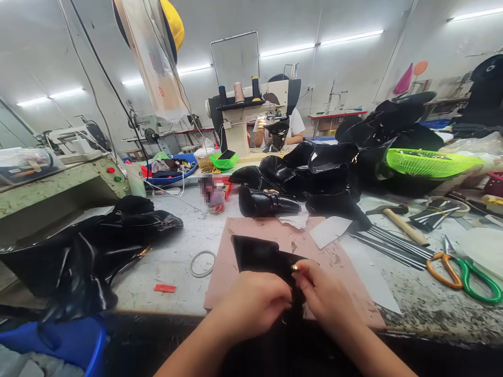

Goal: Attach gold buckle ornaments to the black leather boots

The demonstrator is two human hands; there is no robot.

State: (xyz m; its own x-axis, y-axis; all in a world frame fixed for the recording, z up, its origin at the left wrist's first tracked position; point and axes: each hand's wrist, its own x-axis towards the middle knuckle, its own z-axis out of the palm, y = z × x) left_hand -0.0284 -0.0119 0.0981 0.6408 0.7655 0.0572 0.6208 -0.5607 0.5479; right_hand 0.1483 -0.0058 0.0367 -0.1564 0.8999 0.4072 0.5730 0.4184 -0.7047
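Both of my hands meet at the near edge of the workbench over a black leather piece (pixel 259 255) that lies on a pinkish cutting mat (pixel 251 230). My left hand (pixel 253 305) is curled in a fist-like grip on the leather's lower edge. My right hand (pixel 324 296) pinches the same piece, with a small gold metal fitting (pixel 294 267) at its fingertips. The lower part of the leather is hidden between my hands.
A pile of black leather boot uppers (pixel 314 173) fills the middle and right. More black leather (pixel 90 246) lies left. A hammer (pixel 401 220), scissors (pixel 463 272), a green basket (pixel 428 163), a white ring (pixel 202 263) and a sewing machine (pixel 251 112) with a person behind it are around.
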